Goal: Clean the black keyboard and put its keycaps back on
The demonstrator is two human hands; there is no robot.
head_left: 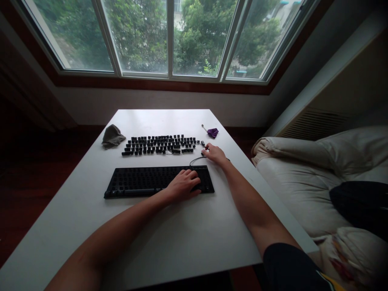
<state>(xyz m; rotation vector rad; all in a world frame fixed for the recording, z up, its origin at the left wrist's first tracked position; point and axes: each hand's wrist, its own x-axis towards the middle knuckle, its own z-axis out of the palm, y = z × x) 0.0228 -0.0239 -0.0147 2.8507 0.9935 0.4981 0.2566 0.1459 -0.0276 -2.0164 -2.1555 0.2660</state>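
On keyboard [139, 178], left hand [184, 184] loosely spread; near keycaps [176, 146], inside right table edge [256, 173], right hand [215, 153], hold unclear.

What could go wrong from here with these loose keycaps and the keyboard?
The right hand is beside the right end of the rows of loose keycaps, so a careless move might knock some out of line. The thin cable curves between the keyboard and that hand, and could snag. The left hand rests on the keyboard's right part; a hard push might slide it.
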